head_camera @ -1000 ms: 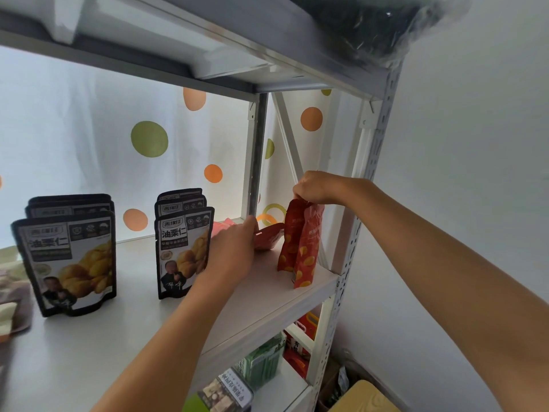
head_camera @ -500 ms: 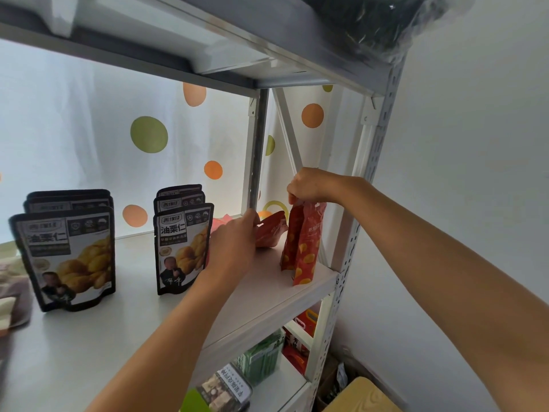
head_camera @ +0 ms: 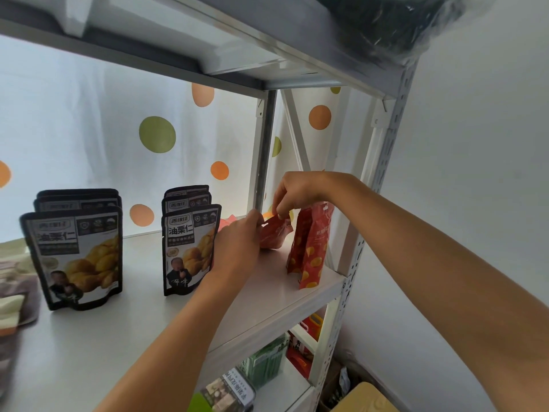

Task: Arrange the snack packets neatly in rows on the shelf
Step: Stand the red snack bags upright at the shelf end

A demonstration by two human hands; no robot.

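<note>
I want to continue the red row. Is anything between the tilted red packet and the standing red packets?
Nothing visible. The tilted red packet, held by both hands, sits left of the standing red packets, with only bare shelf between.

Two bare forearms are visible, each ending in a bare hand. The left hand (head_camera: 237, 248) and the right hand (head_camera: 300, 190) carry no gloves, rings, watches or bands on the visible surfaces. No sleeve edge shows on either arm: both forearms are uncovered from the wrist back to the frame border. The fingers (head_camera: 280, 208) of the right hand have short nails with no visible polish. The left hand is seen from the back, knuckles toward the camera; its fingertips are hidden from this view.
</note>
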